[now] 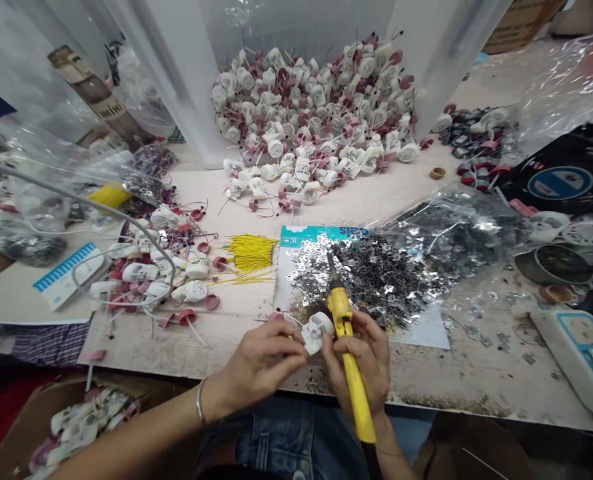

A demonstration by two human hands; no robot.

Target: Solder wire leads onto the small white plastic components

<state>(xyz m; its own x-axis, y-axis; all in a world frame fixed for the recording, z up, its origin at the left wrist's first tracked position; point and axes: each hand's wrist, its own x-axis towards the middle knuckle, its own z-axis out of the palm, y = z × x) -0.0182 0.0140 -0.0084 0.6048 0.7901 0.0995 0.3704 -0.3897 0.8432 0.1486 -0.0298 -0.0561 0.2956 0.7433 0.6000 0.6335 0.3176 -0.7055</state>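
My left hand (266,353) pinches a small white plastic housing (314,333) at its left side, just above the table's front edge. The thumb of my right hand (364,360) touches the housing's right side. A yellow soldering iron (352,373) rests in that same right hand, its dark tip pointing up and away. Beneath the tip lies a heap of small shiny metal pieces (386,273) on a printed sheet (429,337). Left of the sheet is a bundle of yellow wires (251,252). A pink cap (276,316) shows just behind my left fingers.
A translucent bin (176,87) full of white and pink parts spills onto the table at the back. More housings (191,292) lie at left, crossed by a grey cable (101,210). A power strip (576,360) stands at right, near a metal tin (551,263). A cardboard box (16,427) sits below left.
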